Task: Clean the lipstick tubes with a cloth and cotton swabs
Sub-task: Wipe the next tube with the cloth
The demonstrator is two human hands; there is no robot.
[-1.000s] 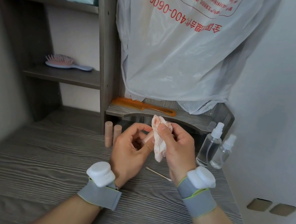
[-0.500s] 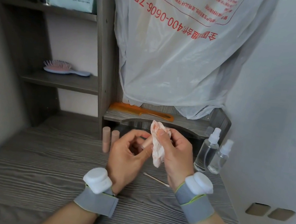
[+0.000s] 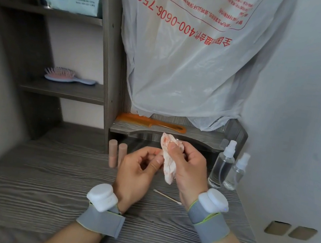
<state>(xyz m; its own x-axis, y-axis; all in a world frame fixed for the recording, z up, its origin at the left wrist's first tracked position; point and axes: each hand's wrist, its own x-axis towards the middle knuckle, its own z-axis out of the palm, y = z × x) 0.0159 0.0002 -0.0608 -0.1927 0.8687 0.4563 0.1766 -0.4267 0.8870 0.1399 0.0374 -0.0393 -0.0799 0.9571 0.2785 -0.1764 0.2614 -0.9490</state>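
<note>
- My right hand (image 3: 187,171) grips a crumpled white cloth with pink-red stains (image 3: 168,161). The thumb is clamped over its top, and it is held up above the grey wood-grain table (image 3: 43,176).
- My left hand (image 3: 137,172) has its fingers curled, with thumb and forefinger pinched right against the cloth's edge. I cannot tell what they pinch.
- Two beige-pink cylindrical lipstick tubes (image 3: 116,154) stand upright side by side on the table, left of my hands.
- A thin white-tipped cotton swab (image 3: 167,197) lies flat on the table between my wrists.
- Two clear plastic spray bottles (image 3: 228,169) stand to the right.
</note>
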